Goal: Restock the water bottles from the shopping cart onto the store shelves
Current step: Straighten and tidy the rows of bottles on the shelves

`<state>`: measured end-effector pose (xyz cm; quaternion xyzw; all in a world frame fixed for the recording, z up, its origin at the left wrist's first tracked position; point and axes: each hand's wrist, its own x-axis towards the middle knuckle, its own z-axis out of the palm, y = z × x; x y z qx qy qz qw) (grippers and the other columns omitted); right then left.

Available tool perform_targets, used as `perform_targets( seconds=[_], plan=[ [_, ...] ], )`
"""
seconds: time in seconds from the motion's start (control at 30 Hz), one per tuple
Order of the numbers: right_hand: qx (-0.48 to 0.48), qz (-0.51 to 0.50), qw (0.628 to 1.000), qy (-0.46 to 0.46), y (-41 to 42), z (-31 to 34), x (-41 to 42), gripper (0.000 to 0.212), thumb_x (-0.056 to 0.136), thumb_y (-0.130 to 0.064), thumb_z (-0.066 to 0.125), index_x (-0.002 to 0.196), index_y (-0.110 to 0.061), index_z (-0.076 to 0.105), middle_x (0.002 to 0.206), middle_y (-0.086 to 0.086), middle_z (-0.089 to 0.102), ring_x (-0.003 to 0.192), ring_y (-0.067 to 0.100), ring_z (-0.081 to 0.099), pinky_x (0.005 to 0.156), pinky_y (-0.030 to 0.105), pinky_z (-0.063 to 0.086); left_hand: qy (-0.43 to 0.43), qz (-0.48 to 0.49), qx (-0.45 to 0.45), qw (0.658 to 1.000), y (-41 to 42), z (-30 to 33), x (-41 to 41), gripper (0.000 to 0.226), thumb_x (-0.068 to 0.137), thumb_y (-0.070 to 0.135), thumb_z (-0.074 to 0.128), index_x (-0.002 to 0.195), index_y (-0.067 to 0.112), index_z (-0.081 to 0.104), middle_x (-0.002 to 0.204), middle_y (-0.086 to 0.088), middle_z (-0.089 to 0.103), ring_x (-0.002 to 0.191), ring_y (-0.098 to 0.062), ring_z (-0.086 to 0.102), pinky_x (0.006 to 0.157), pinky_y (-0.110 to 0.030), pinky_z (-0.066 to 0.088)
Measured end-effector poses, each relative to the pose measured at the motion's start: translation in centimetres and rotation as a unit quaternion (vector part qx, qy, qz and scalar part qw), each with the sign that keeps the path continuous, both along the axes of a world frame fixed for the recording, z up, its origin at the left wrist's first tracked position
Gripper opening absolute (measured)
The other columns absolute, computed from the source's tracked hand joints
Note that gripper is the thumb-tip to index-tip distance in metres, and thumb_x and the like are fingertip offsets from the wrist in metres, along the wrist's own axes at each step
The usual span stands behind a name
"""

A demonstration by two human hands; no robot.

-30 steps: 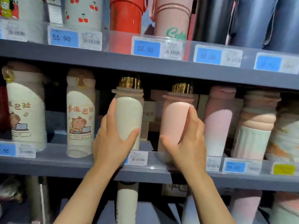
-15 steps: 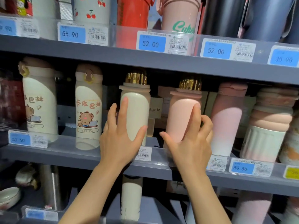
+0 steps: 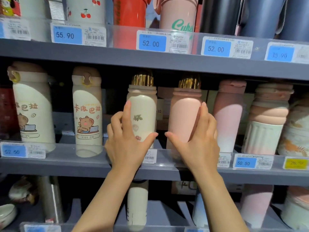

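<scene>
A cream bottle (image 3: 143, 113) with a gold cap stands upright on the middle shelf (image 3: 66, 166). My left hand (image 3: 127, 139) grips its lower body, with the thumb on the right side and the fingers on the left. Beside it stands a pink bottle (image 3: 184, 118), also gold-capped. My right hand (image 3: 199, 141) grips that one low down, thumb on its left side, fingers curled round its right side. The two thumbs nearly meet between the bottles. The shopping cart is out of view.
Two cream cartoon bottles (image 3: 87, 113) stand to the left, and pink and ribbed bottles (image 3: 229, 114) to the right. The upper shelf (image 3: 117, 56) hangs close above the gold caps. Price tags (image 3: 151, 43) line clear shelf rails. More bottles stand on the shelf below.
The view has drawn closer to the shelf. My left hand's fingers have curled further round the cream bottle, baring its flower print. My right hand stays on the pink bottle.
</scene>
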<state>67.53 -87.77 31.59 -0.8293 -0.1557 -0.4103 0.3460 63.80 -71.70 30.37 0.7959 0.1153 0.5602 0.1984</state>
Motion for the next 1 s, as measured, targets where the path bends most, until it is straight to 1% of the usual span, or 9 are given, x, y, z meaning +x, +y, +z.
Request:
perform_targets(
  seconds=[0.1, 0.2, 0.37, 0.53, 0.63, 0.7, 0.77, 0.87, 1.0],
  plan=[
    [-0.01, -0.059, 0.998, -0.014, 1.0, 0.2, 0.1, 0.116, 0.061, -0.064, 0.074, 0.146, -0.036, 0.0, 0.14, 0.01, 0.031, 0.116, 0.033, 0.041, 0.073, 0.047, 0.051, 0.01, -0.008, -0.002, 1.0, 0.1, -0.1, -0.2, 0.106, 0.061, 0.063, 0.073, 0.145, 0.033, 0.015, 0.131, -0.002, 0.033, 0.11, -0.03, 0.047, 0.067, -0.04, 0.045],
    [-0.005, -0.057, 0.998, 0.001, 1.2, 0.1, 0.6, 0.117, 0.063, -0.055, 0.078, 0.148, -0.033, 0.0, 0.137, 0.01, 0.03, 0.113, 0.034, 0.042, 0.077, 0.048, 0.05, 0.028, -0.037, 0.003, 0.999, 0.3, -0.1, -0.6, 0.094, 0.074, 0.057, 0.066, 0.145, 0.038, 0.007, 0.146, -0.006, 0.032, 0.122, -0.033, 0.045, 0.081, -0.047, 0.047],
    [0.05, 0.078, 0.996, 0.009, 0.0, 0.1, 1.0, 0.108, 0.07, -0.029, 0.077, 0.151, -0.029, 0.005, 0.142, 0.008, 0.036, 0.122, 0.031, 0.042, 0.097, 0.04, 0.04, 0.044, -0.07, 0.023, 0.996, 0.9, -0.1, -1.0, 0.096, 0.076, 0.044, 0.071, 0.142, 0.044, 0.001, 0.143, -0.003, 0.041, 0.113, -0.031, 0.054, 0.07, -0.036, 0.042],
    [0.052, 0.191, 0.975, 0.101, -2.1, 1.0, 1.3, 0.106, 0.074, -0.03, 0.074, 0.144, -0.047, -0.005, 0.145, -0.001, 0.038, 0.116, 0.021, 0.052, 0.093, 0.042, 0.048, 0.021, -0.046, 0.02, 0.999, 0.7, -0.1, -0.7, 0.095, 0.068, 0.054, 0.071, 0.144, 0.032, 0.019, 0.133, -0.005, 0.047, 0.107, -0.029, 0.055, 0.064, -0.031, 0.038],
    [0.026, 0.106, 0.991, 0.072, -1.3, 0.7, 0.6, 0.111, 0.071, -0.051, 0.073, 0.148, -0.04, -0.007, 0.148, 0.001, 0.031, 0.124, 0.025, 0.044, 0.093, 0.042, 0.046, 0.03, -0.033, 0.024, 0.999, 0.6, -0.2, -0.5, 0.094, 0.067, 0.06, 0.065, 0.145, 0.028, 0.021, 0.132, -0.006, 0.045, 0.106, -0.031, 0.054, 0.062, -0.035, 0.043],
    [0.009, -0.003, 1.0, 0.02, -0.1, 0.3, 0.0, 0.117, 0.064, -0.063, 0.073, 0.15, -0.033, -0.002, 0.143, 0.006, 0.032, 0.121, 0.029, 0.042, 0.083, 0.043, 0.047, 0.045, -0.037, 0.033, 0.998, 0.8, -0.1, -0.7, 0.09, 0.073, 0.066, 0.056, 0.145, 0.031, 0.017, 0.138, -0.008, 0.041, 0.11, -0.033, 0.052, 0.064, -0.041, 0.047],
    [-0.001, -0.064, 0.998, -0.008, 0.8, -0.1, -0.2, 0.119, 0.062, -0.061, 0.075, 0.15, -0.03, 0.002, 0.135, 0.009, 0.034, 0.113, 0.032, 0.043, 0.073, 0.043, 0.048, 0.057, -0.056, 0.029, 0.996, 0.9, 0.1, -1.1, 0.084, 0.079, 0.062, 0.05, 0.145, 0.039, 0.003, 0.147, -0.007, 0.033, 0.12, -0.033, 0.048, 0.076, -0.046, 0.048],
    [0.006, -0.043, 0.999, -0.008, 1.1, -0.4, 0.1, 0.116, 0.065, -0.048, 0.08, 0.152, -0.027, 0.006, 0.13, 0.011, 0.036, 0.107, 0.034, 0.045, 0.075, 0.041, 0.045, 0.073, -0.12, -0.009, 0.99, 1.5, 0.6, -1.2, 0.096, 0.083, 0.041, 0.062, 0.139, 0.05, -0.015, 0.148, -0.001, 0.036, 0.122, -0.03, 0.049, 0.087, -0.045, 0.045],
    [0.047, 0.081, 0.995, 0.028, -0.3, -0.1, 0.5, 0.108, 0.072, -0.035, 0.077, 0.15, -0.034, 0.003, 0.136, 0.007, 0.043, 0.115, 0.029, 0.049, 0.089, 0.035, 0.041, 0.063, -0.147, -0.045, 0.986, 2.0, 0.8, -1.1, 0.104, 0.075, 0.045, 0.071, 0.144, 0.047, -0.006, 0.141, 0.002, 0.043, 0.116, -0.023, 0.052, 0.079, -0.039, 0.048]
  ],
)
